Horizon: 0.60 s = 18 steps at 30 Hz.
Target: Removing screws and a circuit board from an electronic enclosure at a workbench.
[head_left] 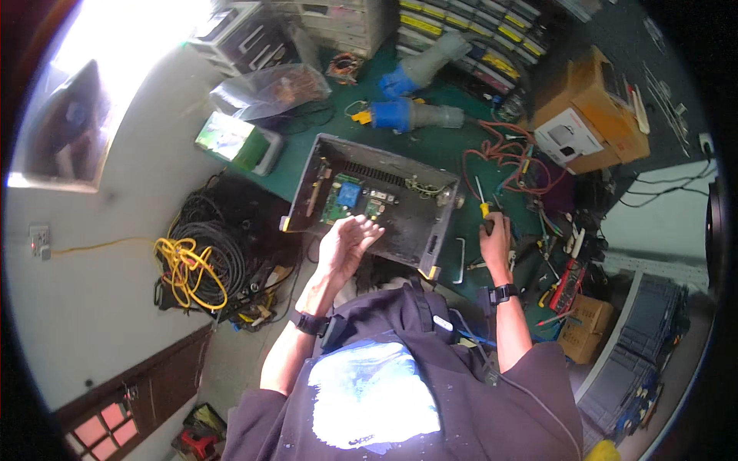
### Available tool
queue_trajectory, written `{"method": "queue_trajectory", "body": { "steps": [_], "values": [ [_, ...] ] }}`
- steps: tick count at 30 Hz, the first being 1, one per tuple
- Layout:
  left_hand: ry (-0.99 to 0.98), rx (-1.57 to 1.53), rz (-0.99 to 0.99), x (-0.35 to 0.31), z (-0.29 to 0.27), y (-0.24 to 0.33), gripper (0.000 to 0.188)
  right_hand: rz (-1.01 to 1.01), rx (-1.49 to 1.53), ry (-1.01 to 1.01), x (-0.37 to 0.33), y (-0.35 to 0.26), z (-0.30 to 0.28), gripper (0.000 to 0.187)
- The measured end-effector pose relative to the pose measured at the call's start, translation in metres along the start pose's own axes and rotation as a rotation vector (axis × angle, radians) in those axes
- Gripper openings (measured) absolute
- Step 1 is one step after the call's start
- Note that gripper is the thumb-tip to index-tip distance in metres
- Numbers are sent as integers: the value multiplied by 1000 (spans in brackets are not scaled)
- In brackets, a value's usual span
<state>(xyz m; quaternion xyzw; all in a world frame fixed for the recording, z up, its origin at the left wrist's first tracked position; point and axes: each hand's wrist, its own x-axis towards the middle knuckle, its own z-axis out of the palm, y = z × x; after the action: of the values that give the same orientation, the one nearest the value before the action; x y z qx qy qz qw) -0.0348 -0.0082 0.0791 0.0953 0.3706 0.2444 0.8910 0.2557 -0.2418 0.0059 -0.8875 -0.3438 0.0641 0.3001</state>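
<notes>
An open grey metal enclosure [421,170] stands on the green work table in front of me, tilted slightly in the view. Inside it sit a green circuit board with a blue block [349,194] and a smaller board with terminals [377,204]. Over the enclosure's near edge, just below the boards, my left hand [348,244] has its fingers stretched out and holds nothing. To the right of the enclosure, my right hand [496,240] is closed round the handle of a yellow-and-black screwdriver [484,208], its shaft pointing away from me.
Right of the enclosure lie an L-shaped hex key [460,261], coiled reddish cable [500,157] and a red multimeter [567,286]. Blue industrial connectors [390,115] and a cardboard box [588,123] stand farther back. Black and yellow cables [188,265] heap at left.
</notes>
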Motion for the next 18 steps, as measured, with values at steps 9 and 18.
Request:
{"method": "queue_trajectory", "body": {
  "steps": [9, 18],
  "values": [
    [-73, 24, 7, -23, 40, 6, 45, 223, 879, -17, 32, -98, -40, 28],
    [-286, 408, 462, -24, 80, -7, 55, 601, 2045, -757, 15, -240, 7, 49]
  ]
}}
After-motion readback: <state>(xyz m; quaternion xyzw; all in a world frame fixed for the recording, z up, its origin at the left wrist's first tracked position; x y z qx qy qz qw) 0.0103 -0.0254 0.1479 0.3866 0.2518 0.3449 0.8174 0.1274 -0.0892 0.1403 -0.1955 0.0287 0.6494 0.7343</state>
